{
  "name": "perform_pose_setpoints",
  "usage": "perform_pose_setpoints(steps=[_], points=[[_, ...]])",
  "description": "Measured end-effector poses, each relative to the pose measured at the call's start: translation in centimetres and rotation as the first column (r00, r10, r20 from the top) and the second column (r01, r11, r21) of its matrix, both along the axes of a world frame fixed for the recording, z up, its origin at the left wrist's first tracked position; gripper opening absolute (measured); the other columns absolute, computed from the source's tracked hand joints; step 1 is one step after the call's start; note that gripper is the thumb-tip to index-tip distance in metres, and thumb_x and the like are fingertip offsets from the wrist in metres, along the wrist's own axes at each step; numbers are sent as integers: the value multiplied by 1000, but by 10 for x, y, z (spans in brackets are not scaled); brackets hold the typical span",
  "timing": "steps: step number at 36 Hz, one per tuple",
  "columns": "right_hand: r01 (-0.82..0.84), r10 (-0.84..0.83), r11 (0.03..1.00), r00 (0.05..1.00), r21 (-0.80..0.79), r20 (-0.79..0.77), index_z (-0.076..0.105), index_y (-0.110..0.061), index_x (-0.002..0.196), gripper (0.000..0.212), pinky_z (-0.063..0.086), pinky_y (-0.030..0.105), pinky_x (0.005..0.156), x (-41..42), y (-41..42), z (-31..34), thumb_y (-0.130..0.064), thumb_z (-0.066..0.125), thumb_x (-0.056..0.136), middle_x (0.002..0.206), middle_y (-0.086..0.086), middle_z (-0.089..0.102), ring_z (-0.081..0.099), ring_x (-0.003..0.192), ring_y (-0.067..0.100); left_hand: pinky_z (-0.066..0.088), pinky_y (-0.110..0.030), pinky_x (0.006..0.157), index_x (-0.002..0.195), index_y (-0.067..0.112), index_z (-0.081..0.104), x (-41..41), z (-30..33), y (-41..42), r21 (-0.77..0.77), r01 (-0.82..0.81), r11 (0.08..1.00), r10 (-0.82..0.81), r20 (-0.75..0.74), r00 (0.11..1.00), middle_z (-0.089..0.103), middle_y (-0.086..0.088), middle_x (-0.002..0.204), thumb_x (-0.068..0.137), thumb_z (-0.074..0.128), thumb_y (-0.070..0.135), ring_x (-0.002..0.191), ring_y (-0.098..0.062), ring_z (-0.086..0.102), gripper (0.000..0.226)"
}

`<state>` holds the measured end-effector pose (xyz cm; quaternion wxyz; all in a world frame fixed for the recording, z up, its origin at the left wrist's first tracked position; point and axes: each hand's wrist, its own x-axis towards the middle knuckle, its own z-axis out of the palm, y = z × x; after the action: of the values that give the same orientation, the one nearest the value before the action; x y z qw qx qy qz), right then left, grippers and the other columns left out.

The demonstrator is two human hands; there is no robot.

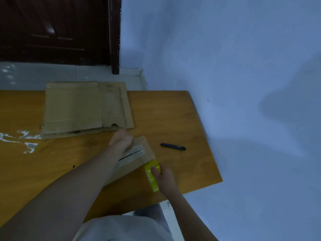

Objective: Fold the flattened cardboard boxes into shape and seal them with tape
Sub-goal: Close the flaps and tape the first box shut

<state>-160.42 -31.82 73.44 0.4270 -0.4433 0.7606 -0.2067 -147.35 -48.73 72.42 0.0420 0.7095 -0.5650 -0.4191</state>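
Note:
A small folded cardboard box (137,159) lies on the wooden table (52,162), with clear tape laid along its top seam. My left hand (121,140) rests on the box's far end with its fingers bent over the far edge; how they lie is hidden. At the near right corner of the box, my right hand (164,178) grips a yellow tape roll (152,174). Further back on the table lies a stack of flattened cardboard boxes (83,108).
A black pen (173,146) lies to the right of the box. Shiny crumpled tape or plastic (22,140) sits at the table's left. The table's right edge runs along a pale blue wall (243,84). A dark door (55,28) stands behind.

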Motion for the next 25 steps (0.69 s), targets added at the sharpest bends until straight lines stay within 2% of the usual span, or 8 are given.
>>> perform_pose_setpoints(steps=[3,7,9,12,15,17,20,25], points=[[-4,4,1000,1000,-31,-2,54,-15,87,21,31,14,46,9,-7,-2,-30,47,99,60,-7,43,41,45,-1,45,-31,65,105,7,58,5,9,-3,-207,-49,977,23,-127,992,63,-12,93,98,41,24,79,-25,56,25],[-14,15,999,999,-33,33,57,-5,92,30,34,22,53,25,-16,-6,-32,47,98,71,4,50,44,59,9,40,-29,61,93,9,53,24,14,5,-453,-66,889,-65,-267,962,59,-6,82,97,48,19,75,-22,56,12],[-37,37,999,999,-36,15,57,-4,96,32,32,20,52,28,-20,-6,-34,46,98,73,4,51,45,61,11,43,-31,62,91,8,55,31,12,15,-572,19,820,-166,-205,965,59,-5,83,94,52,15,77,-22,56,8],[-43,45,998,997,-34,60,55,-11,88,28,39,25,57,33,-27,-7,-34,45,99,71,3,52,49,63,14,49,-39,67,88,6,60,44,5,34,-710,239,662,-293,48,955,60,-11,88,84,62,9,84,-31,56,5],[-15,19,999,991,-32,129,56,-19,80,27,44,31,64,39,-31,-12,-35,45,99,73,2,57,56,67,16,50,-44,77,100,10,65,55,-7,57,-666,393,634,-347,209,914,63,-10,108,78,70,13,102,-34,59,23],[12,-6,999,987,-39,159,60,-15,84,28,46,32,64,42,-33,-14,-35,46,98,74,2,59,57,67,15,49,-47,86,112,14,64,61,-14,70,-617,464,636,-381,271,884,60,-8,121,84,61,27,114,-32,55,31],[13,-5,998,989,-54,146,58,-16,82,25,44,27,60,43,-36,-15,-31,47,98,70,-1,57,54,62,12,42,-45,100,122,19,60,72,-24,77,-561,604,566,-441,413,797,55,-5,133,88,40,43,124,-26,51,46],[19,-12,999,989,-47,146,56,-14,86,21,45,21,59,44,-38,-18,-29,47,99,73,-1,58,56,63,10,40,-43,102,127,19,58,79,-29,74,-518,670,531,-466,481,742,52,-3,139,88,32,40,131,-21,38,51]])
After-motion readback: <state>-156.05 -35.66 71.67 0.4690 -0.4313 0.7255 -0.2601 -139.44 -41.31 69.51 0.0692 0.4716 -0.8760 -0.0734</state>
